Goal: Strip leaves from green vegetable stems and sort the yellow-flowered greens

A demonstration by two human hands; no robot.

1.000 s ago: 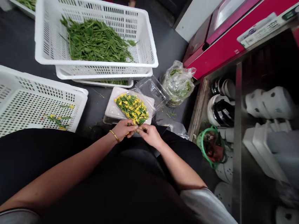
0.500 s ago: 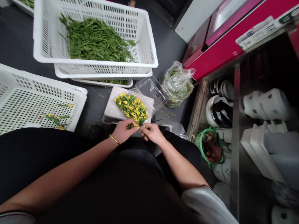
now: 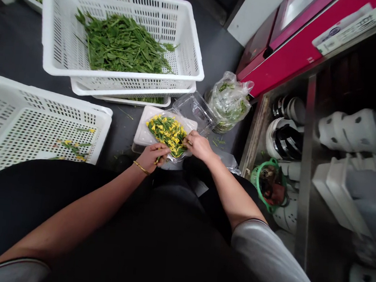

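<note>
A pile of small green pieces with yellow flowers (image 3: 167, 132) fills a clear plastic container, which rests on a pale upturned box (image 3: 141, 130) in front of my knees. My left hand (image 3: 153, 156) is at the near left edge of the container, fingers curled round a few flowered green pieces. At the pile's right edge is my right hand (image 3: 200, 145), its fingertips pinched together against the flowers. Whether a piece is between them I cannot make out. The container's clear lid (image 3: 195, 110) stands folded back behind it.
A white basket (image 3: 121, 78) of leafy greens (image 3: 120, 43) is stacked on others ahead. Another white basket (image 3: 45, 100) at left holds a few flowered pieces. A plastic bag (image 3: 230, 100) of greens stands right, beside a metal shelf (image 3: 306, 170) with a green basket (image 3: 270, 206).
My hands, which were together at the container's near edge, have parted. The right has moved up to the pile's right edge; the left has shifted slightly left, still holding flowered pieces.
</note>
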